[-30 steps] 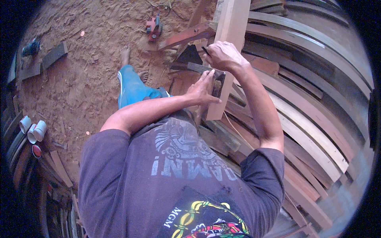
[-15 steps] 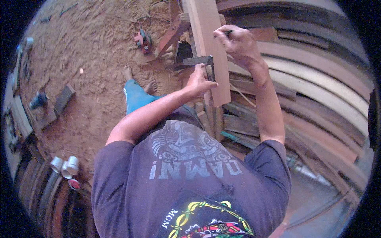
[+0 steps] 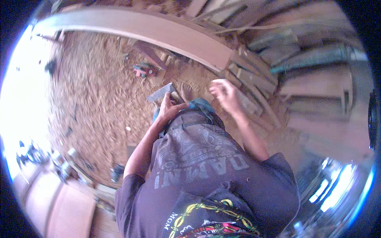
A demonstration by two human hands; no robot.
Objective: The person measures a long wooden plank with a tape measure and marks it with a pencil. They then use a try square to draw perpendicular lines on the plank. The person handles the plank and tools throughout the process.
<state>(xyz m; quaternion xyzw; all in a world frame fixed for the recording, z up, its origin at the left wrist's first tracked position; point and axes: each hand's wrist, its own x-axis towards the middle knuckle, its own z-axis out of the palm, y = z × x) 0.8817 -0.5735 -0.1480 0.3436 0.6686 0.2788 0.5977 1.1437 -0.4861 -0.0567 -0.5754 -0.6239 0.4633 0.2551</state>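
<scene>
One left hand (image 3: pixel 170 112) closes around the dark handle of a try square (image 3: pixel 158 93), its pale metal blade angled out to the left above sandy, reddish-brown ground (image 3: pixel 99 107). The square sits just in front of the legs of a person in a dark printed shirt (image 3: pixel 206 178) and blue trousers (image 3: pixel 201 104), with a bare foot (image 3: pixel 185 91) showing just beside the tool. The right hand (image 3: pixel 225 95), raised and well apart from the left, has its fingers curled; blur makes it impossible to tell whether anything is held in them. Near that hand, and apart from it in the view, is the squared end of a long wooden beam (image 3: pixel 158 27), which sweeps across the upper part of the scene, bowed by the wide lens. A slanting reddish timber (image 3: pixel 152 56) shows below the beam's near edge, and close by it a red power tool (image 3: pixel 145 70) rests on the ground. To the right, stacked lengths of wood (image 3: pixel 254 75) lie close to the beam's end, and beyond them stretches a teal-edged board (image 3: pixel 313 59). Wide, pale reddish boards (image 3: pixel 73 212) fill the lower left, while strong white light (image 3: pixel 24 95) washes out the far left side. Much of the surroundings is smeared by motion.
</scene>
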